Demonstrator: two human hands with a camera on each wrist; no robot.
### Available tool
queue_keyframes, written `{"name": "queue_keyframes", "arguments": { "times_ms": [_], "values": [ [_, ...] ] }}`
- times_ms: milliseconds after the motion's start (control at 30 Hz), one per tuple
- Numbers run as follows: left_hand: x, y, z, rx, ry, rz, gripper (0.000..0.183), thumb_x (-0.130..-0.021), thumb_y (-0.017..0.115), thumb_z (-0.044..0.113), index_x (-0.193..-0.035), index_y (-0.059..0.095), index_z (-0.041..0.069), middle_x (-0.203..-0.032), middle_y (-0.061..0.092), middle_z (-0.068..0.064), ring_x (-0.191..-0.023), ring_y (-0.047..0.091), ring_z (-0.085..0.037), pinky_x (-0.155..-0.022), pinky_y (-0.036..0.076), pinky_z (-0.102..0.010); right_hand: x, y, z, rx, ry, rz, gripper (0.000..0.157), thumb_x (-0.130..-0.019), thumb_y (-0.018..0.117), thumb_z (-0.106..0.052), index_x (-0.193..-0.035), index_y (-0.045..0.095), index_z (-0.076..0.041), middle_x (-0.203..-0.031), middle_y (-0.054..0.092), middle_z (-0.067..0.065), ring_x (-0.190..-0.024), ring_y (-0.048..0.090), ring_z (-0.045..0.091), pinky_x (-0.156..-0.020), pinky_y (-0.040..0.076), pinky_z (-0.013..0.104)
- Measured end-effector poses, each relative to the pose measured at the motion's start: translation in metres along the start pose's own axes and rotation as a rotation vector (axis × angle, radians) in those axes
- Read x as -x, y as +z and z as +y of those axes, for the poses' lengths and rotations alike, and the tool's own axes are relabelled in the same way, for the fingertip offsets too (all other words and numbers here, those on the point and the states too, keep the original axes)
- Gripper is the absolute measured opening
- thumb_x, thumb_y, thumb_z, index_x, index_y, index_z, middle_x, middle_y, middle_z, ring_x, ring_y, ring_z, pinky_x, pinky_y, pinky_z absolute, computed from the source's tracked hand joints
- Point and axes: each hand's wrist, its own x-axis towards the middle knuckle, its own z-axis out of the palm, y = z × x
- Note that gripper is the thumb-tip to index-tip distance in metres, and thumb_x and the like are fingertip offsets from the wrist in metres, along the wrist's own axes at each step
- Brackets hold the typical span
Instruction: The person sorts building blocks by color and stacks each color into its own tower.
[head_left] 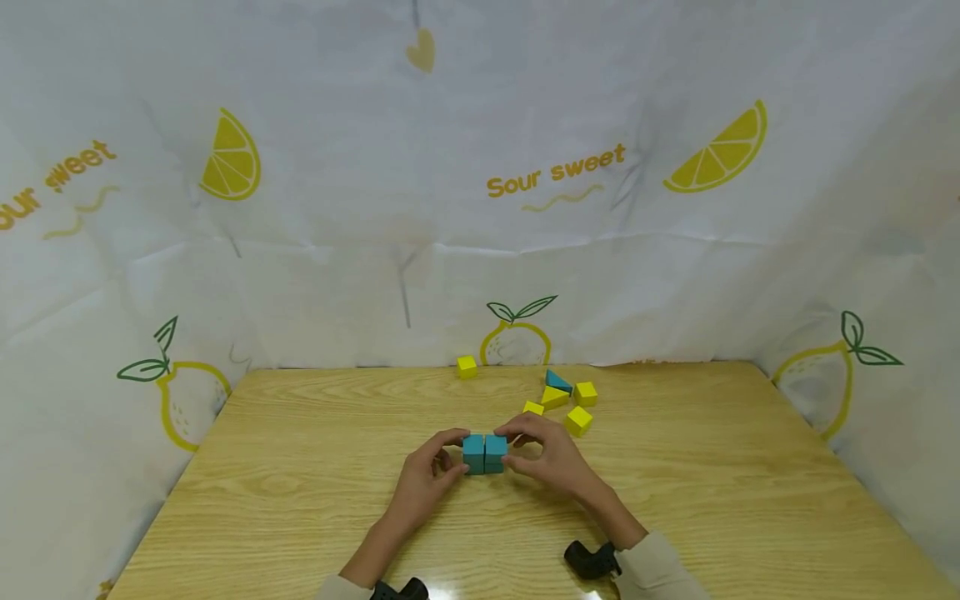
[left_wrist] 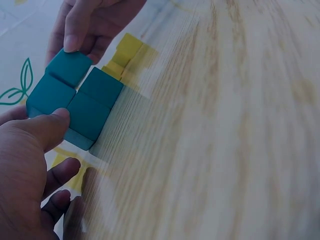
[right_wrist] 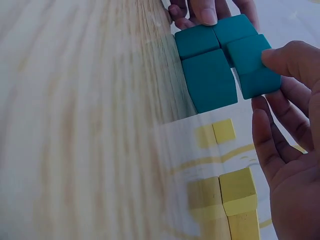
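Observation:
Teal cubes stand on the table in two short stacks side by side, each two high. My left hand [head_left: 422,482] pinches the upper left cube [head_left: 473,443] between thumb and forefinger. From the other side, my right hand [head_left: 557,458] pinches the upper right cube [head_left: 496,444], which sits slightly askew over the one below in the right wrist view. Under them are the lower left cube [right_wrist: 197,41] and the lower right cube [right_wrist: 210,82], with a narrow gap between the stacks. In the left wrist view, the left thumb [left_wrist: 50,127] lies against the upper left cube's face.
Beyond the right hand lie several yellow cubes [head_left: 578,421], a yellow triangular block [head_left: 555,397] and a teal triangular block [head_left: 557,382]. One yellow cube [head_left: 467,367] sits at the back edge of the wooden table [head_left: 300,483]. A lemon-print cloth [head_left: 337,292] hangs behind.

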Motion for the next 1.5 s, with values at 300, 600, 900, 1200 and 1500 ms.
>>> {"name": "queue_keyframes", "arguments": {
  "times_ms": [300, 600, 900, 1200, 1500],
  "values": [
    [0.002, 0.007, -0.025, -0.022, 0.010, 0.008, 0.046, -0.082, 0.070, -0.007, -0.125, 0.059, 0.006, -0.106, 0.064, -0.008, -0.069, 0.053, -0.026, -0.057, 0.041, -0.024, 0.001, 0.001, 0.001, -0.010, -0.014, -0.002, 0.033, -0.083, 0.075, -0.005, -0.115, 0.066, -0.005, -0.107, 0.062, 0.005, -0.091, 0.061, 0.021, -0.074, 0.054, 0.039],
    [0.002, 0.009, -0.046, -0.020, 0.048, -0.012, 0.047, -0.085, 0.071, 0.006, -0.128, 0.058, 0.020, -0.108, 0.063, 0.003, -0.070, 0.052, -0.012, -0.057, 0.043, -0.023, 0.001, 0.002, 0.001, -0.011, 0.007, 0.000, 0.035, -0.081, 0.075, -0.001, -0.115, 0.066, -0.003, -0.107, 0.062, 0.007, -0.092, 0.062, 0.023, -0.074, 0.054, 0.039],
    [0.002, 0.010, -0.042, -0.029, 0.021, 0.004, 0.049, -0.082, 0.072, -0.001, -0.126, 0.059, 0.015, -0.107, 0.064, 0.000, -0.069, 0.053, -0.018, -0.056, 0.042, -0.024, -0.005, -0.002, -0.024, -0.029, -0.017, -0.005, 0.034, -0.078, 0.072, 0.012, -0.111, 0.063, 0.010, -0.103, 0.061, 0.023, -0.089, 0.060, 0.040, -0.070, 0.053, 0.050],
    [0.000, 0.001, -0.002, -0.010, -0.005, -0.005, 0.044, -0.082, 0.069, -0.008, -0.123, 0.060, 0.004, -0.105, 0.064, -0.011, -0.070, 0.053, -0.028, -0.058, 0.041, -0.024, -0.008, -0.004, -0.037, -0.030, 0.006, 0.001, 0.033, -0.079, 0.071, 0.011, -0.111, 0.063, 0.011, -0.104, 0.061, 0.024, -0.091, 0.060, 0.039, -0.071, 0.053, 0.050],
    [0.001, 0.001, 0.000, -0.004, 0.012, 0.006, 0.044, -0.082, 0.069, -0.009, -0.123, 0.060, 0.004, -0.105, 0.065, -0.011, -0.069, 0.053, -0.029, -0.058, 0.041, -0.025, -0.007, -0.004, -0.036, -0.048, 0.038, -0.010, 0.033, -0.080, 0.071, 0.010, -0.112, 0.063, 0.011, -0.105, 0.060, 0.024, -0.093, 0.060, 0.039, -0.072, 0.054, 0.048]
  ]
}}
